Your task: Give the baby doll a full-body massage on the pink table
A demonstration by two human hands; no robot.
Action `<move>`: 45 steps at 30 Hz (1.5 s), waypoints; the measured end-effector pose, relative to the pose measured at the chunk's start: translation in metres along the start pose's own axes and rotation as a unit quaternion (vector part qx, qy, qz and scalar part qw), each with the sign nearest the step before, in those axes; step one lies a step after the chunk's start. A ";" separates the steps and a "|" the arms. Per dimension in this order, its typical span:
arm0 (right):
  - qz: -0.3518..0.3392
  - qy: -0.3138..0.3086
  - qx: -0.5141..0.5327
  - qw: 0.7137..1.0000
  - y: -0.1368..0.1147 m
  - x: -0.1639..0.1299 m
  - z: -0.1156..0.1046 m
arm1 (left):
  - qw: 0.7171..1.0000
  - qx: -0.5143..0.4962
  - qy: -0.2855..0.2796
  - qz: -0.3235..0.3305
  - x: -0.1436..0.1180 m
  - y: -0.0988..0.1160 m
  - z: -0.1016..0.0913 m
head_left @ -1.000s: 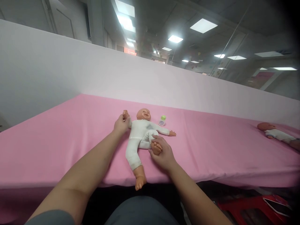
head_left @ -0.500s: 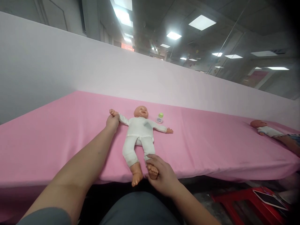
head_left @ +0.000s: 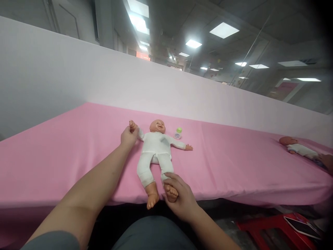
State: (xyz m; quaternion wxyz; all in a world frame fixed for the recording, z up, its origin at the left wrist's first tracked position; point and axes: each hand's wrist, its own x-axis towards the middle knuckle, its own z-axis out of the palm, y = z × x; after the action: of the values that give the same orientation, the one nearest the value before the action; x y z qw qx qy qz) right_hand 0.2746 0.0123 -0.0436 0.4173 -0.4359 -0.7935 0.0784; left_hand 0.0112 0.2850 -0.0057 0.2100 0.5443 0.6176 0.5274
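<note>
Doll (head_left: pixel 155 149) lying face-up near table (head_left: pixel 65 152) edge | my left hand (head_left: pixel 128 135) gripping its wrist, right hand (head_left: pixel 182 198) clasping its foot | I'm risking sliding it off the edge.

A training room set inside an office-like hall: a long table under a pink cloth (head_left: pixel 78 149) carries a plastic baby doll in white clothes (head_left: pixel 155 152) and a second such doll (head_left: pixel 296 147), beneath square ceiling light panels (head_left: pixel 223 30).
</note>
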 end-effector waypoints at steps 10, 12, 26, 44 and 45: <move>-0.010 0.053 0.013 0.998 0.011 0.067 -0.018 | 0.926 0.212 -0.118 0.290 -0.039 0.032 0.016; 0.001 0.049 0.007 0.999 0.018 0.082 -0.014 | 0.911 0.237 -0.134 0.309 -0.040 0.032 0.017; 0.052 0.017 0.014 0.998 0.048 0.109 0.010 | 0.922 0.195 -0.167 0.291 -0.036 0.030 0.015; 0.014 -0.009 0.010 1.000 0.003 0.007 -0.015 | 0.994 -0.049 -0.047 -0.088 0.009 -0.013 0.010; 0.017 -0.014 0.010 1.000 0.002 0.004 -0.013 | 0.993 -0.053 -0.049 -0.096 0.010 -0.014 0.010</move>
State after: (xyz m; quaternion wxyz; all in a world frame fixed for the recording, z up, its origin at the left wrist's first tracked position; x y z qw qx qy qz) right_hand 0.2846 0.0131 -0.0338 0.4088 -0.4438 -0.7912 0.0996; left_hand 0.0097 0.3006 -0.0188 0.3177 0.4959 0.6271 0.5098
